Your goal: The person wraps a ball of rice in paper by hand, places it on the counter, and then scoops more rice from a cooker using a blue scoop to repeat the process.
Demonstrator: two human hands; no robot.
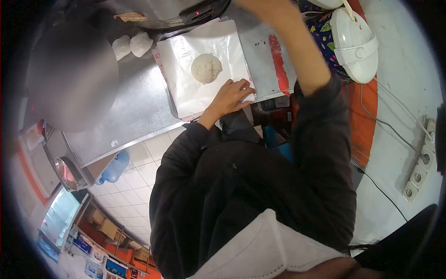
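A rounded mound of white rice (206,69) sits on a stack of white wrapping paper (181,93) on the metal counter (139,111). My left hand (231,96) rests on the paper's near right corner, just below the rice, its fingers bent and pressed together at the edge; whether paper is pinched between them is hard to see. My right arm reaches forward past the paper's right side. The right hand (260,5) is cut off by the top edge of the view, beside the dark rice cooker, and its fingers do not show.
Two small white bundles (132,45) lie left of the paper. A dark cooker (200,13) stands at the back. Red tape (278,65) marks the counter's right part. A white-lidded container (355,46) is at the right, near a power strip (420,165). A blurred grey round shape fills the left.
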